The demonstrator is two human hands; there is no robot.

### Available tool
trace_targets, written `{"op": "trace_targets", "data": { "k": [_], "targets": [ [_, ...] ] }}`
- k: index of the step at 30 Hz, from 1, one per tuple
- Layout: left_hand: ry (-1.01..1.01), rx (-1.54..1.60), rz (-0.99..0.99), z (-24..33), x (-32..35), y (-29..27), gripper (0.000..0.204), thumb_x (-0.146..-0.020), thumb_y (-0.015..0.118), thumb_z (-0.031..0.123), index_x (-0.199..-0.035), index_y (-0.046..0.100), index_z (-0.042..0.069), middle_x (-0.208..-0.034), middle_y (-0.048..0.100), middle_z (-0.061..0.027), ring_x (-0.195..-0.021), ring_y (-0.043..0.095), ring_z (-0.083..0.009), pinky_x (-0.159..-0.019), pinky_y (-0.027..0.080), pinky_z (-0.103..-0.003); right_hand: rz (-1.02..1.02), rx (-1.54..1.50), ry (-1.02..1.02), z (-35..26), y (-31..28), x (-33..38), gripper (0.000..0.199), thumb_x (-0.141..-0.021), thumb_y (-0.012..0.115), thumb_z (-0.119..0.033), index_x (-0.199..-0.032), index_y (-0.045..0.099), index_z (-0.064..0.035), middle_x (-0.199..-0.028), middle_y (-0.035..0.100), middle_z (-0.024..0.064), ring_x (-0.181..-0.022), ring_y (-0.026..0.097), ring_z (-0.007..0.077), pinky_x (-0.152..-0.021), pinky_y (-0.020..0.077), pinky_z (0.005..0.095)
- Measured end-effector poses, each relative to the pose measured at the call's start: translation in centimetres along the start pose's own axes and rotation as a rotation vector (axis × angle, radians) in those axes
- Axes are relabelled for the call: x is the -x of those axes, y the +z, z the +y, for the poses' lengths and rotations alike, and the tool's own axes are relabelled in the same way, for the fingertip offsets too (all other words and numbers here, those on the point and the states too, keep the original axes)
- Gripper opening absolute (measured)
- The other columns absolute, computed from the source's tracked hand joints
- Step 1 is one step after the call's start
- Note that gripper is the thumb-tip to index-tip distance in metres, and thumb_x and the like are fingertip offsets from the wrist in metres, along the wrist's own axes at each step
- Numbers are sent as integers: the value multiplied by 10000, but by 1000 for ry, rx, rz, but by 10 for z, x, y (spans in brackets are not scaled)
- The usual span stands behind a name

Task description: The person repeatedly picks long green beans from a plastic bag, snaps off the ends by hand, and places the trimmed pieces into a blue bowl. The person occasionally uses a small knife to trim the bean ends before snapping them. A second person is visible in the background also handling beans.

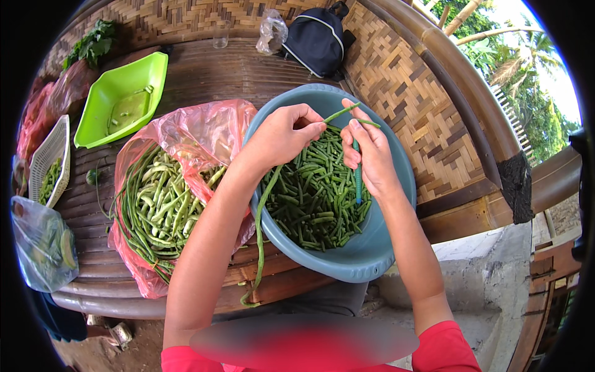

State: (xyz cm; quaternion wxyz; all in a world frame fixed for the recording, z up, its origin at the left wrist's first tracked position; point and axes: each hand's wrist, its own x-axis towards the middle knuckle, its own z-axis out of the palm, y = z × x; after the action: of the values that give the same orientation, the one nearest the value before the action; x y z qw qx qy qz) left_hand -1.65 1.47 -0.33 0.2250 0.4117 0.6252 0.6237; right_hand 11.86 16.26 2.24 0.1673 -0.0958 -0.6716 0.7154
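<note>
Over a blue-grey basin (396,248), my left hand (282,133) is closed on a long green bean (260,229). One end of the bean points up toward my right hand (370,146), and the rest hangs down outside the basin's left side. My right hand is closed round a slim tool with a teal handle (358,177); its working end cannot be made out among the fingers. Many short cut bean pieces (319,198) fill much of the basin. Left of it, a pink plastic bag (201,121) lies open around whole long beans and pale, thicker bean pods (164,204).
On the bamboo bench (198,74) stand a lime-green tray (155,77), a white basket (60,155), a clear bag of vegetables (43,248), a drinking glass (220,34) and a black bag (315,40). A woven wall (396,93) rises close behind the basin. Another person's foot (121,335) shows lower left.
</note>
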Motion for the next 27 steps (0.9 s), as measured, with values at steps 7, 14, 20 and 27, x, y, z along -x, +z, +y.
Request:
{"op": "trace_targets", "data": {
  "k": [7,14,20,27],
  "targets": [
    [83,23,37,-4,-1,0,133,-966,648,111,-968,679,-19,-818,647,-2,-746,561,-73,-691,470,-245,-132,68,64,-2,6,6,511,-1064,479,-173,-1552,349,-99,-791,496,-26,-551,398,17,-485,357,175],
    [146,-80,93,-5,1,-1,67,-903,713,52,-920,669,5,-823,650,1,-769,567,-74,-705,475,-258,-161,82,83,-2,7,7,499,-1064,483,-181,-1542,366,-97,-784,487,-28,-543,389,17,-478,347,169],
    [135,-136,99,-8,0,-2,135,-873,739,19,-869,604,17,-831,640,2,-795,579,-73,-726,487,-259,-170,93,104,-1,8,8,481,-1064,477,-180,-1530,391,-93,-780,481,-36,-544,378,16,-479,345,166],
    [109,-157,143,-9,0,0,171,-828,776,55,-857,611,18,-788,647,-54,-731,575,-120,-669,486,-310,-160,105,102,0,10,7,473,-1065,473,-174,-1525,403,-87,-779,483,-39,-551,373,14,-486,352,167]
  ]
}}
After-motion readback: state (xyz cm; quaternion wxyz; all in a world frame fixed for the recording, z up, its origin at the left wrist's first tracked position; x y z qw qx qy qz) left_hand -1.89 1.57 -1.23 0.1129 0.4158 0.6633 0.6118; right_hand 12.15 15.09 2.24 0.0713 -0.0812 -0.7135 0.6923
